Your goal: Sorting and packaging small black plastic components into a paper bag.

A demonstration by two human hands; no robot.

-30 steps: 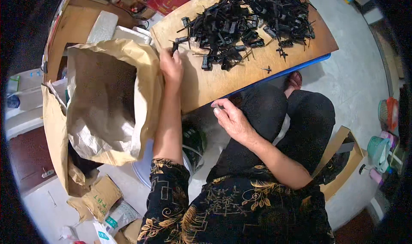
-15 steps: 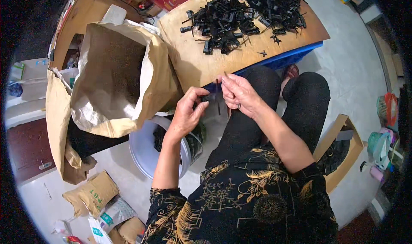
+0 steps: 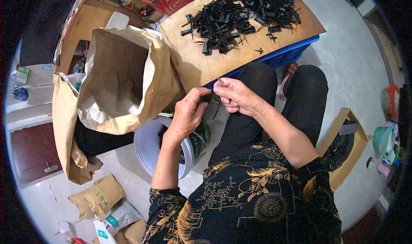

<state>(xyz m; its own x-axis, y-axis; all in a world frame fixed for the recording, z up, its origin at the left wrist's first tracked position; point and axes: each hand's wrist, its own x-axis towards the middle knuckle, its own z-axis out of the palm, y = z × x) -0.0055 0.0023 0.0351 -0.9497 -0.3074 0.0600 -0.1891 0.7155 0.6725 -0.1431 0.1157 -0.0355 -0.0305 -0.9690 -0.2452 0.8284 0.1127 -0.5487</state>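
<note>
My left hand [image 3: 187, 112] is closed on a small black plastic part [image 3: 213, 101], which sticks out past the fingertips toward the right hand. Close beside it, my right hand [image 3: 236, 95] pinches a thin dark stick-like piece [image 3: 220, 81] between thumb and forefinger, its tip pointing up. Both hands are held above my lap, just off the near edge of a wooden board [image 3: 184, 51]. On that board lies a large heap of black plastic parts [image 3: 231, 18], with a few loose ones near its edge.
An open paper sack [image 3: 116, 72] with a white lining stands at the left. Below it is a white bucket [image 3: 148, 147] with black pieces inside. A cardboard box [image 3: 343, 149] holding something black sits at the right. Stuffed sacks [image 3: 98, 197] lie on the floor at lower left.
My left hand has moved slightly right and the black part in it has turned. The right hand stays near it, still pinching. The whole view has shifted a little.
</note>
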